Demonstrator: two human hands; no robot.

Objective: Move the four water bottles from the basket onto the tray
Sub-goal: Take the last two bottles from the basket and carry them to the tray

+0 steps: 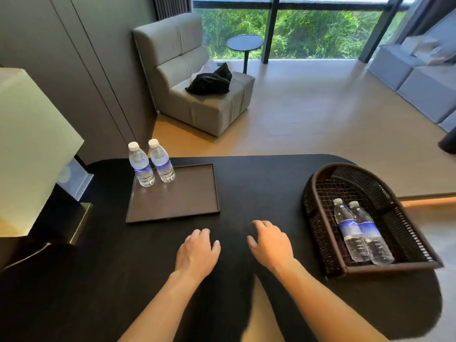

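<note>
Two clear water bottles with blue labels stand upright at the far left corner of the brown tray [180, 206]: one bottle [142, 166] on the left, the other bottle [161, 161] beside it. Two more bottles lie side by side in the dark woven basket [318, 218] on the right: a left one [350, 230] and a right one [370, 233]. My left hand [197, 253] and my right hand [271, 243] rest palm down on the black table [259, 188], between tray and basket. Both hold nothing, fingers slightly spread.
A lamp with a pale shade [29, 149] stands at the table's left end, close to the tray. Beyond the table are a grey armchair [197, 95] with a black bag, a small round side table [244, 43] and a sofa [419, 77].
</note>
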